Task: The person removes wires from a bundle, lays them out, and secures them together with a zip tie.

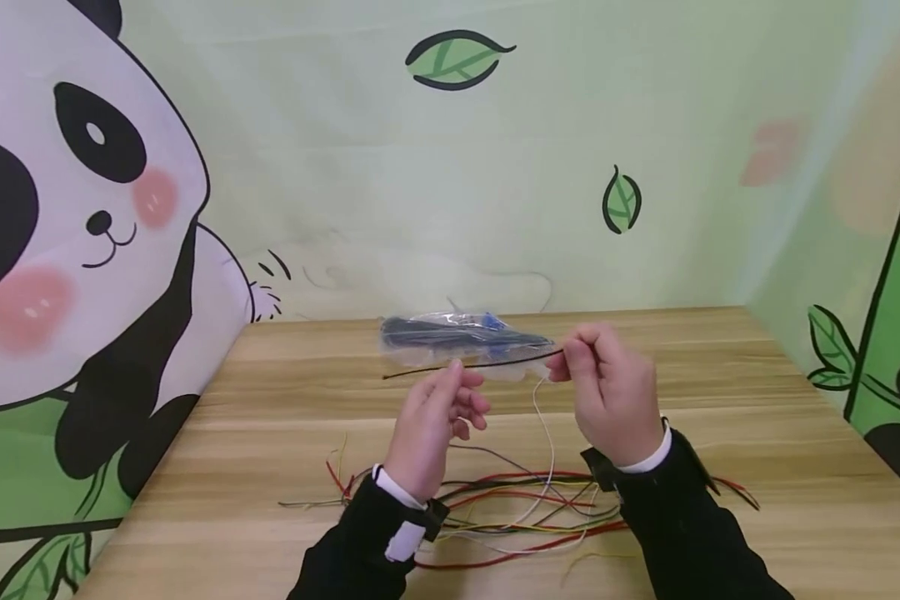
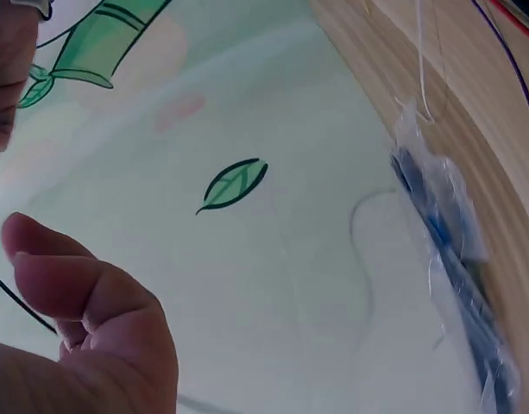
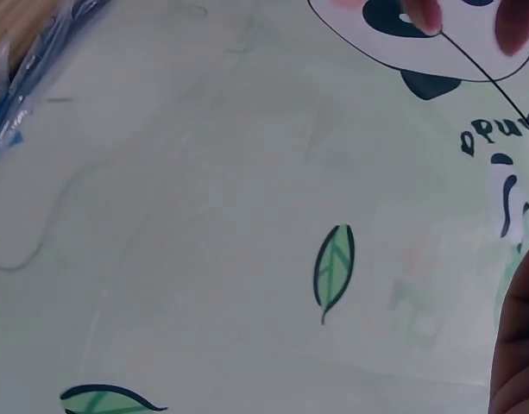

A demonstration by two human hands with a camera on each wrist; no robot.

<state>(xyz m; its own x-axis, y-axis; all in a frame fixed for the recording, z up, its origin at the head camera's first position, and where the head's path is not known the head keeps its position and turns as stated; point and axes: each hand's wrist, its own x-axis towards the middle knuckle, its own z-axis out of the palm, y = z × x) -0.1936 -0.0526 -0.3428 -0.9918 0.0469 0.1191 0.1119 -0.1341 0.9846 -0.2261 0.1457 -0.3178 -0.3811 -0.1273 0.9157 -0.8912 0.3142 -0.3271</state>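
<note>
A thin black wire (image 1: 506, 362) stretches between the two hands above the table. My right hand (image 1: 611, 396) pinches its right end between thumb and curled fingers. Near the wire's left part, my left hand (image 1: 431, 421) holds it at the thumb and index fingertips, the other fingers loosely bent. The free left end sticks out past that thumb. In the left wrist view the wire (image 2: 21, 300) runs behind the left fingers (image 2: 91, 302). The right wrist view shows the wire (image 3: 488, 78) meeting a fingertip, with part of the right hand (image 3: 519, 345) at the edge.
Below the hands, a loose bundle of red, black, yellow and white wires (image 1: 525, 500) lies across the wooden table (image 1: 285, 400). A clear plastic bag (image 1: 457, 333) of dark thin strips lies at the back, before a printed panda backdrop (image 1: 330, 167). A white strand (image 1: 546, 425) reaches toward the bag.
</note>
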